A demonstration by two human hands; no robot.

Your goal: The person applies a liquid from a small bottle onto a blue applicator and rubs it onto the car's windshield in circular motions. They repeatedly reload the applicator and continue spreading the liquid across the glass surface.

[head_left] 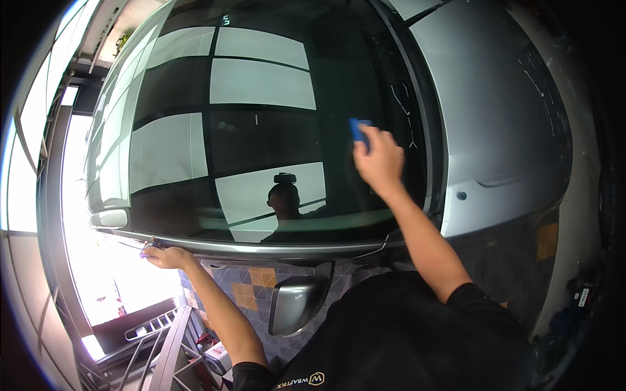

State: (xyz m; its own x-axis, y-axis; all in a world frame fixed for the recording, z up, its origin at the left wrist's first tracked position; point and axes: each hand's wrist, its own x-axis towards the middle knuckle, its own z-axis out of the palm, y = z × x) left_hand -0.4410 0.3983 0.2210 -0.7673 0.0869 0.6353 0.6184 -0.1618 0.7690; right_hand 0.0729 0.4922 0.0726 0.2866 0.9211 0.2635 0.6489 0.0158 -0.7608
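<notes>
Pressing: the right hand (378,158) grips a small blue squeegee (358,128) flat against the dark windscreen (261,130) of a silver car, toward the right side of the glass.
Right grip: fingers closed around the blue tool, whose upper edge shows above the knuckles.
Left hand (168,257): rests at the near left edge of the glass, on the chrome trim, pinching a small purple-tipped tool (145,251); the exact hold is too small to tell.
Windscreen: reflects bright ceiling panels and the person's own silhouette.
Bonnet (495,117): silver, to the right of the glass, well apart from both hands.
Side mirror (297,303): near, below the trim, between the forearms.
Floor (254,287): blue and orange chequered tiles beneath the car.
</notes>
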